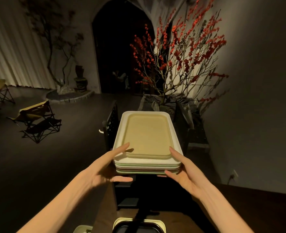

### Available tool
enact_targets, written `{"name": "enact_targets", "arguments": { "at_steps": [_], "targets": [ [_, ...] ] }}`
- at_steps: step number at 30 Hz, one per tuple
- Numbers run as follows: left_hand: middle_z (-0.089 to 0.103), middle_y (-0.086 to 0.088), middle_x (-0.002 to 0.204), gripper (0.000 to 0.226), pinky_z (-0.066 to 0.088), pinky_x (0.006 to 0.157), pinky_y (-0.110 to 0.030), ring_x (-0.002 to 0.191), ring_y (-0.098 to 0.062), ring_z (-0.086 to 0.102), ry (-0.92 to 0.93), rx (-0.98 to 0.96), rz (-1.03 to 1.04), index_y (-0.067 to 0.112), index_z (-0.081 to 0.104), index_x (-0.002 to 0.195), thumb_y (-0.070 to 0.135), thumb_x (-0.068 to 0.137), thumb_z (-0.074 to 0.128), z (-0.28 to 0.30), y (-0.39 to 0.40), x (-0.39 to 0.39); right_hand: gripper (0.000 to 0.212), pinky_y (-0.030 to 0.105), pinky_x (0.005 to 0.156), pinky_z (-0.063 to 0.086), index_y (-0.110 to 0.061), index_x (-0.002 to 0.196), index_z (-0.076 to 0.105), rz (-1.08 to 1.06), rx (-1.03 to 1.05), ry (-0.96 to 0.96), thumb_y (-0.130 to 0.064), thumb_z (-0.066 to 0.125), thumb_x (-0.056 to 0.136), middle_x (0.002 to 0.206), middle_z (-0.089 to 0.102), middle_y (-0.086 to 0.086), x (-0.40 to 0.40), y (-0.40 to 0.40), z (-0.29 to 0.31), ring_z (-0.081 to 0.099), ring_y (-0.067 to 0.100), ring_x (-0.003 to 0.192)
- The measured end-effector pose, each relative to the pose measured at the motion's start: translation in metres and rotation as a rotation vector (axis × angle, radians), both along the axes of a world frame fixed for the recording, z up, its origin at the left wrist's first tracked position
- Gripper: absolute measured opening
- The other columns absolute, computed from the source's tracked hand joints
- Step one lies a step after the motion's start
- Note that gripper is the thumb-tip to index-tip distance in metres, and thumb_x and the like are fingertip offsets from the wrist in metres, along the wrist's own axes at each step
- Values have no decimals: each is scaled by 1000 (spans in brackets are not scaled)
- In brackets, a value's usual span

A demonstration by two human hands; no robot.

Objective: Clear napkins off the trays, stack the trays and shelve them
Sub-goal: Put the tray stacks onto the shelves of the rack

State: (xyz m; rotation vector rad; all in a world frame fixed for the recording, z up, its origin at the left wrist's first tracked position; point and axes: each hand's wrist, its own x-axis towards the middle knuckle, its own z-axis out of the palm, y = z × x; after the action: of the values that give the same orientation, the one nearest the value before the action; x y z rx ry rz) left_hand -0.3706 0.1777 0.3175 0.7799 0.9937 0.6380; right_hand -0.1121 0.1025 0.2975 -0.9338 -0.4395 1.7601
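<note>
Stack of rectangular plastic trays (148, 140), cream on top with tan inner face, pale green and brownish edges below, held up in front of chest, over dark black metal shelf rack (111, 125). No napkin on top tray, so clearing and stacking look done for this batch. Count of trays in stack roughly 5 or 6, cannot tell exactly.

Left hand (105, 167) at near-left corner: thumb laid on top rim, fingers under the stack, pinching it. Right hand (180, 167) at near-right corner: same hold, thumb on rim, fingers curled beneath. Both carrying the load.

Shelving step in progress by the look of it; stack not yet set down, no contact with rack visible. Shelf level meant for it hidden under the stack.

Left to do: more trays at bottom edge on brown wooden table (239, 207), a cream tray with a dark tray nested (138, 226), plus a corner of another pale tray (82, 229). Napkins on those: cannot tell, cropped.

Background: red-berried branches (180, 52), folding chairs (38, 120).
</note>
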Motion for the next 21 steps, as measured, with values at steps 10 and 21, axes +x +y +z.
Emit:
{"name": "enact_targets", "arguments": {
  "at_steps": [10, 21],
  "targets": [
    [65, -29, 123, 46, 60, 75, -44, 99, -49, 68, -70, -16, 71, -2, 75, 108, 16, 68, 86, -1, 13, 9, 65, 28, 82, 60, -1, 129, 61, -66, 58, 64, -24, 86, 73, 131, 62, 21, -5, 19, -7, 59, 37, 122],
    [67, -27, 121, 49, 59, 81, -50, 105, -42, 69, -93, 27, -7, 5, 76, 109, 27, 67, 86, -13, 24, 11, 67, 37, 96, 53, -7, 132, 59, -26, 73, 8, -34, 83, 76, 132, 61, 19, 3, 24, -9, 59, 33, 123]
  ]
}}
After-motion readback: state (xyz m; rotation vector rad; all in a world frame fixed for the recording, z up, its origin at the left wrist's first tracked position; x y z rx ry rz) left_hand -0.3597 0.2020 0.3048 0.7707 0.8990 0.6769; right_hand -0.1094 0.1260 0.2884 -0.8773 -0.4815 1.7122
